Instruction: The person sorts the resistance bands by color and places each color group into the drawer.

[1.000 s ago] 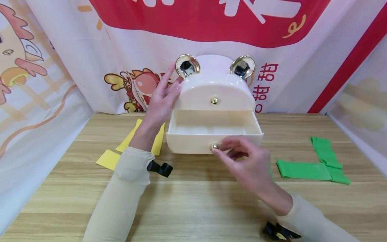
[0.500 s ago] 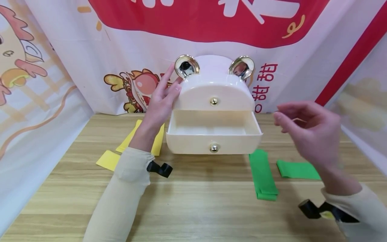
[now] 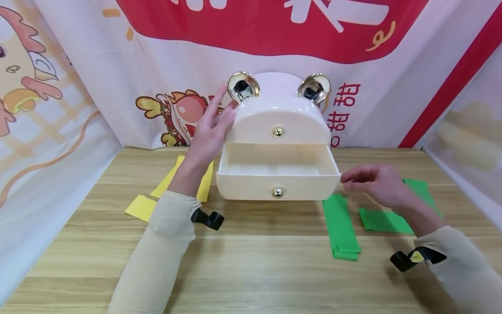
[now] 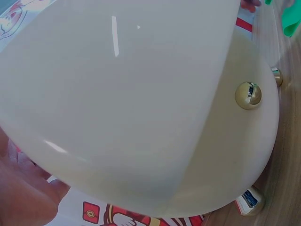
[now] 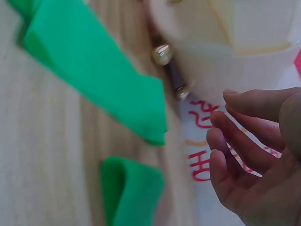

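Observation:
A glossy white storage box (image 3: 282, 102) with two gold-rimmed round eyes on top stands at the back of the table. Its lower drawer (image 3: 247, 187) is pulled out, with a gold knob (image 3: 277, 192) on the front. My left hand (image 3: 208, 133) rests against the box's left side, fingers extended upward. In the left wrist view the white shell fills most of the picture, with part of the hand (image 4: 28, 193) beside it. My right hand (image 3: 378, 185) holds nothing; its loosely bent fingers are near the drawer's right corner, above folded green strips (image 3: 341, 229).
Another green strip (image 3: 384, 220) and a further green piece (image 3: 421, 192) lie at the right on the wooden table (image 3: 251, 270). Folded yellow pieces (image 3: 141, 207) lie at the left, partly behind my left forearm. A printed cloth (image 3: 188, 52) hangs behind the box.
My right hand has let go of the lower drawer's knob, swung out to the right, then come back left and lower, near the drawer's corner. The left hand and the box stay put.

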Demonstrator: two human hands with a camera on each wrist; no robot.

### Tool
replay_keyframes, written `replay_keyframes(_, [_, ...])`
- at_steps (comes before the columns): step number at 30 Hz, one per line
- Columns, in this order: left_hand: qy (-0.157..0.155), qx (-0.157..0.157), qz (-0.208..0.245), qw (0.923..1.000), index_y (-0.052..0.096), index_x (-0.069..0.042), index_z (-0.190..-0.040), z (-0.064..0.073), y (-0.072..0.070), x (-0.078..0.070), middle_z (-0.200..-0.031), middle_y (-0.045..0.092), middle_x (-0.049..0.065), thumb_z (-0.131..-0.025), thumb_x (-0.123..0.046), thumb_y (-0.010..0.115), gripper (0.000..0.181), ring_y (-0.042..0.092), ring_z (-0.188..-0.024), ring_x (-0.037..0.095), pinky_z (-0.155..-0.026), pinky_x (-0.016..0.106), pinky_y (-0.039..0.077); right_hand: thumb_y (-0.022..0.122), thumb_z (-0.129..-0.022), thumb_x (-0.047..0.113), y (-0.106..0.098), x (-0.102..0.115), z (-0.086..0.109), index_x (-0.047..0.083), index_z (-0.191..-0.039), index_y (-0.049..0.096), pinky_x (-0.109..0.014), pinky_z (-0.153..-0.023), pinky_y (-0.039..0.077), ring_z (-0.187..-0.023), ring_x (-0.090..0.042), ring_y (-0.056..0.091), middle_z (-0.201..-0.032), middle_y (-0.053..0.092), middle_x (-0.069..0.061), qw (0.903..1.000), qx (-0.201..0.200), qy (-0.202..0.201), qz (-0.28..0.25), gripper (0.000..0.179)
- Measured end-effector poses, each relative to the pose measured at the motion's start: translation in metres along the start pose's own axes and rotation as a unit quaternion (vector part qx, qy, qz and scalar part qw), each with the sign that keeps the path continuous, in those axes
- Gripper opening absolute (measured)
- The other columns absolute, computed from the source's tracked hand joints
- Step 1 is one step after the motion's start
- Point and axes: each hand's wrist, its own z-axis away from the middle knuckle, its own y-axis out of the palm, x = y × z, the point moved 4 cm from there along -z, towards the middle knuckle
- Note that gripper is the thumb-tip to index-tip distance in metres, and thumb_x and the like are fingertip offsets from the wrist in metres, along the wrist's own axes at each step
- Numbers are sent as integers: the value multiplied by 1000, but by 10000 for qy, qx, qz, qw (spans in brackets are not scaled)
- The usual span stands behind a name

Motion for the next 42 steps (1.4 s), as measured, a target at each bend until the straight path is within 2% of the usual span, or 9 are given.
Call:
replay_keyframes(5, [-5,13,-7,10000,33,-49,-163,0,0,0,-165,50,-6,-112,-23,54,62,43,-154,3,-129,38,38,75,-99,41,8,-20,-7,22,-134,73,-31,-83,58,-114,-29,61,-135,71,-10,9990,305,338,-18,40])
replay_keyframes(12, [24,35,23,10000,31,-46,-165,0,1,0,-166,49,-6,-112,-23,53,62,43,-155,4,-128,39,39,76,-99,32,16,-33,-17,18,-133,76,-28,-86,51,-116,-27,60,-136,73,-11,9985,478,56,246,36])
replay_keyframes(18, [-47,37,11,10000,32,-51,-163,0,-1,0,-165,50,-7,-112,-24,54,61,43,-154,3,-127,39,40,77,-99,28,22,-35,-22,11,-132,76,-27,-77,54,-106,-24,60,-133,74,-15,9974,580,-117,413,38])
replay_keyframes(25, [12,65,-22,10000,30,-48,-165,0,0,1,-166,48,-8,-112,-23,53,62,43,-154,3,-127,41,41,80,-96,24,27,-31,-21,8,-121,80,-26,-67,53,-93,-23,58,-117,77,-11,9971,426,-216,586,29])
replay_keyframes(31, [17,54,-69,10000,30,-48,-165,0,0,0,-166,48,-8,-112,-24,53,63,42,-155,2,-127,39,40,79,-97,20,29,-30,-17,9,-112,80,-25,-67,51,-90,-23,57,-109,74,-9,9966,335,-356,658,19])
replay_keyframes(38, [58,5,-137,9999,30,-47,-165,0,-1,0,-167,46,-10,-112,-22,53,63,42,-154,2,-127,37,40,71,-102,20,27,-28,-13,9,-115,76,-27,-75,55,-97,-24,58,-114,72,-10,9966,414,-431,572,17])
replay_keyframes(42, [55,7,-89,9999,30,-46,-165,-1,0,1,-167,47,-9,-112,-22,53,63,43,-154,2,-128,37,40,68,-105,20,23,-23,-7,9,-113,73,-29,-73,56,-95,-24,60,-114,71,-11,9961,319,-572,589,15])
